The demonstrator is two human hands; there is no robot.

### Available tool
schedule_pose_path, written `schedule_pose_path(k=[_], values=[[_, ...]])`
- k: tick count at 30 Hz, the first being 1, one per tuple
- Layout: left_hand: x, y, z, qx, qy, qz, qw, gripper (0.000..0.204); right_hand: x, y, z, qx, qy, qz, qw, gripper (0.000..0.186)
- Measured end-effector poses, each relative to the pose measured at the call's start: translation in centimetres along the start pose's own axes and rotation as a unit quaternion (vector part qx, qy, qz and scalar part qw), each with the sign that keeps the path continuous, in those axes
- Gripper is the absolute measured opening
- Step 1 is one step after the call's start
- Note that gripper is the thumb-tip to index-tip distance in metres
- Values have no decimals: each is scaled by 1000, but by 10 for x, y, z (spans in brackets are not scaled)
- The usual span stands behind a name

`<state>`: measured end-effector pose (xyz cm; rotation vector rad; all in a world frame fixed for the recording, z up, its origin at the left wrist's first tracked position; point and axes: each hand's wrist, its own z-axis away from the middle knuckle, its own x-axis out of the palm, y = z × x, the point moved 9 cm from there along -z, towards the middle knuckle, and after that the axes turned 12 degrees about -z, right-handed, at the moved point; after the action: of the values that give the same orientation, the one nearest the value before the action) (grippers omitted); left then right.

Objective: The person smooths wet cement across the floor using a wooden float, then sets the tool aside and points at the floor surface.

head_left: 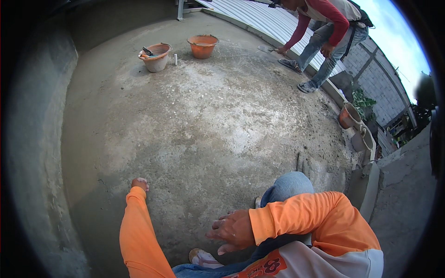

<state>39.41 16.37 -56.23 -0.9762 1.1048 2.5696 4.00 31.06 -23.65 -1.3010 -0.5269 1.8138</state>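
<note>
My left hand (140, 184) is out over the rough grey concrete floor (199, 153), at the end of an orange sleeve. Its fingers are curled in, and whatever they may hold is hidden. Bent across in front of me, my right arm brings my right hand (232, 230) above the floor beside my knee (293, 183). That hand hangs loosely with its fingers apart and nothing in it. Below it shows my sandalled foot (204, 258). Pale patches and small crumbs mark the floor ahead of both hands, with darker, smoother cement along the left side.
Two orange buckets stand far off, one bucket (155, 64) with tools, the other bucket (202, 50) beside it. A white pipe stub (175, 59) rises nearby. A co-worker (324, 41) bends with a trowel (266, 48). More buckets (348, 116) line the right edge; a wall (37, 139) bounds the left.
</note>
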Motion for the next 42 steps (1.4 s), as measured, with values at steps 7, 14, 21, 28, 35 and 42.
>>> schedule_pose_path(k=[7,14,21,28,35,42], values=[[4,-10,-11,23,-4,-29,999,12,1,1,0,-4,9,-1,1000,54],[2,-8,0,14,-4,-25,1000,12,0,0,-1,-6,-1,-2,1000,54],[1,-10,3,-11,-6,-38,999,9,-1,-1,-2,-3,0,-11,1000,53],[3,-16,-4,-9,-24,-34,999,11,-1,-1,-3,7,-13,-13,1000,54],[1,-1,5,9,-5,-28,1000,11,-3,0,1,16,-7,-21,1000,54],[2,-1,7,-10,-2,-42,999,13,-5,-1,3,11,-4,-6,1000,53]])
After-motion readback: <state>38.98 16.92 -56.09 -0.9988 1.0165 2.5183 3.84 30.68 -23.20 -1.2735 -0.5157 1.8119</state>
